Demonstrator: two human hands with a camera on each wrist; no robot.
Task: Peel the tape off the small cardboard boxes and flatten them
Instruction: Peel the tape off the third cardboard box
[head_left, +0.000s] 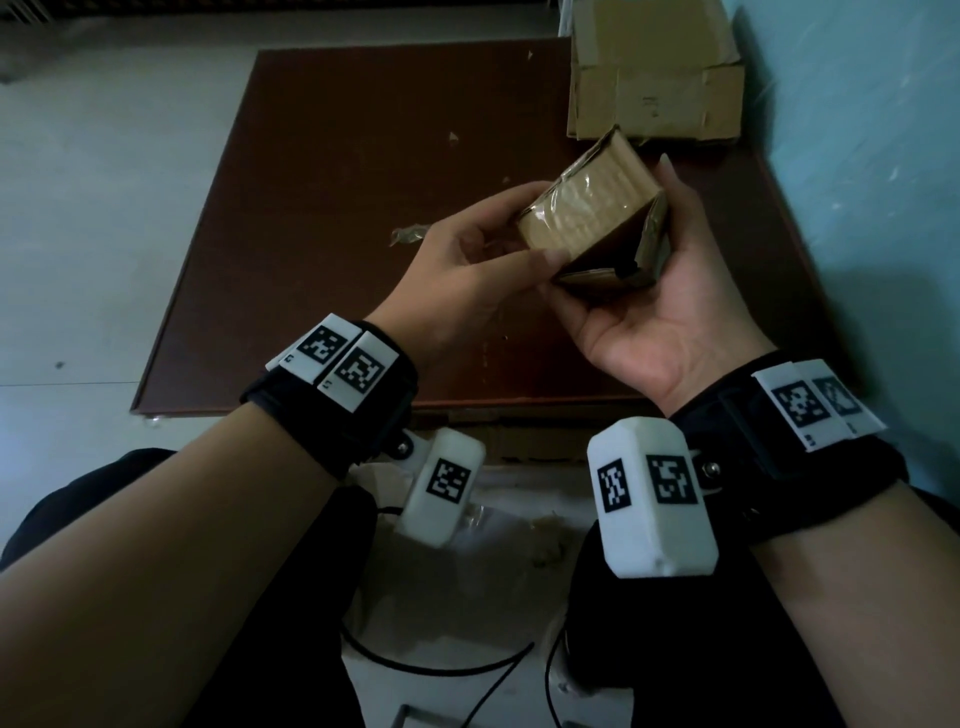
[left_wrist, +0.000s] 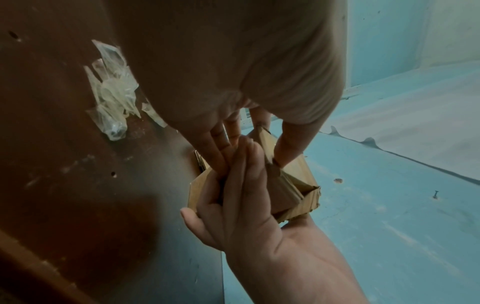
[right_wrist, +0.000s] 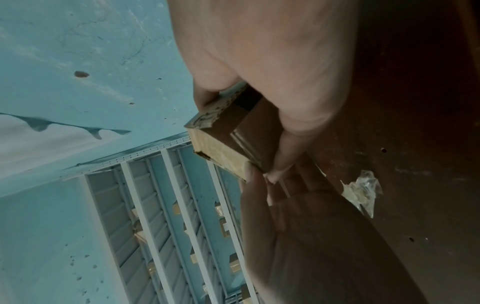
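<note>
At frame centre we see a brown table (head_left: 332, 218); flattened cardboard (head_left: 657, 98) lies upper right. Our 2 hands, left (head_left: 467, 265) and right (head_left: 660, 322), both clasp 1 taped box (head_left: 592, 213) mid-frame. Crumpled tape (head_left: 408, 236) lies left of it.

Taking the brown board (head_left: 322, 218) as landmark, its left half and near edge lie bare, open to a hand from the left or from the person's side. A crumpled tape wad (head_left: 408, 236) lies near its middle, just left of the left hand (head_left: 467, 260), and both hands with the small box (head_left: 592, 208) hang over its right-centre, blocking the way across. The far right corner is taken by a stack of cardboard (head_left: 657, 93), and the blue wall (head_left: 872, 182) closes off the right edge.
</note>
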